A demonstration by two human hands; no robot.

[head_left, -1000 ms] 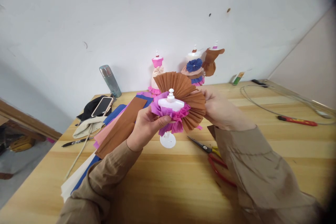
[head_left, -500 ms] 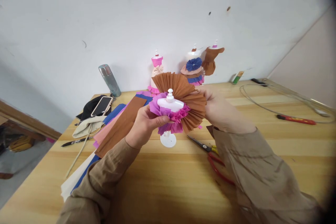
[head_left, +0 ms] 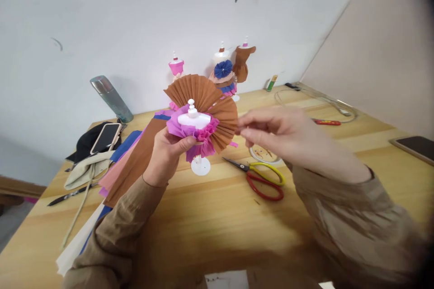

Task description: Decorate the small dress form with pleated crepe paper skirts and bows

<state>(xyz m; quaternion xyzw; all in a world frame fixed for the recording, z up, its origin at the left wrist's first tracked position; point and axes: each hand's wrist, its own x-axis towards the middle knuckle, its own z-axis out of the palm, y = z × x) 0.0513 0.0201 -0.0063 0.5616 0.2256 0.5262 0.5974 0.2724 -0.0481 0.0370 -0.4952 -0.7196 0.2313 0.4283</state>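
My left hand [head_left: 165,150] is closed around a small white mannequin stand [head_left: 193,120], held up above the wooden table [head_left: 210,230]. The mannequin wears purple and pink crepe ruffles [head_left: 200,137] with a brown pleated paper fan [head_left: 203,92] behind it. My right hand [head_left: 281,134] hovers just right of the fan, apart from it. Its thumb and fingertips are drawn together in a pinch and slightly blurred; I cannot see anything between them.
Red and yellow scissors [head_left: 262,179] and a tape ring [head_left: 262,153] lie under my right hand. Brown, pink and blue paper strips [head_left: 130,167], a phone [head_left: 106,137] and a flask [head_left: 111,98] are left. Three dressed mannequins [head_left: 224,72] stand at the wall. Another phone [head_left: 413,146] lies far right.
My right hand has let go of the brown fan's right edge and drawn back to the right. My view has turned right, so the scissors and tape ring show fully.
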